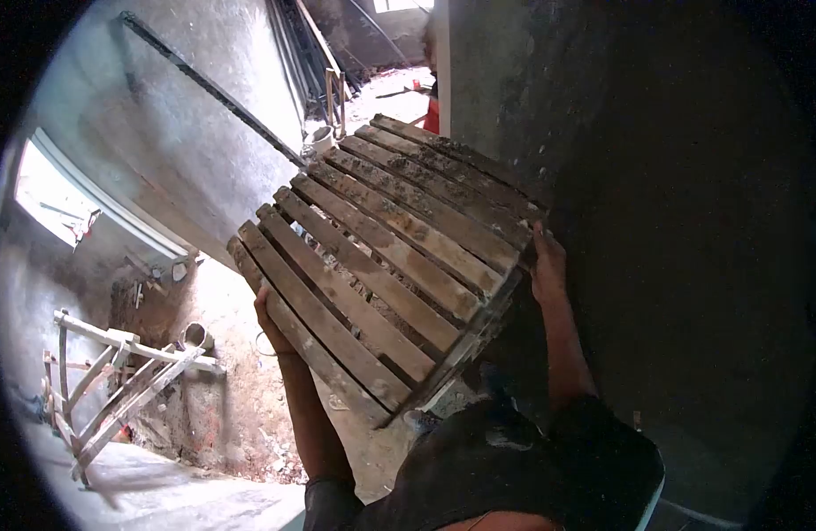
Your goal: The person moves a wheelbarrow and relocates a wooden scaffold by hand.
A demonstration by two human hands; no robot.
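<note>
A wooden slatted pallet is held up in front of my body, tilted, its boards stained and crusted with dirt or mortar near the far end. My left hand grips its left edge, with most of the fingers hidden by the outer board. On the opposite side, my right hand is closed around the right edge near a corner. Gaps between the slats let rubble-strewn floor show through.
A wooden trestle stands at lower left, with a bucket beside it. Long bars lean in the doorway ahead. Someone in red is partly hidden behind the wall edge. A dark wall rises close on my right.
</note>
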